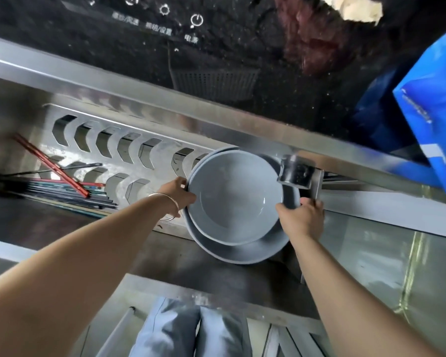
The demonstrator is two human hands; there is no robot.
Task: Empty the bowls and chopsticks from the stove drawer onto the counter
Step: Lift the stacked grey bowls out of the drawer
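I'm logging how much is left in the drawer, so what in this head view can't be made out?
- Bowls: how many are stacked; the top one covers those beneath.
- Chopsticks: count unclear; motion blur, and the left edge cuts them off.
- Right hand: fingertips hidden behind the bowl rim.
- Shiny cup: blurred, contents unreadable.

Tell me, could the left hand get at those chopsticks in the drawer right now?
Probably not at once. The left hand grips the rim of the stacked grey bowls, as does the right hand. The chopsticks lie uncovered at the drawer's left end, so the path looks free once the bowls are set down.
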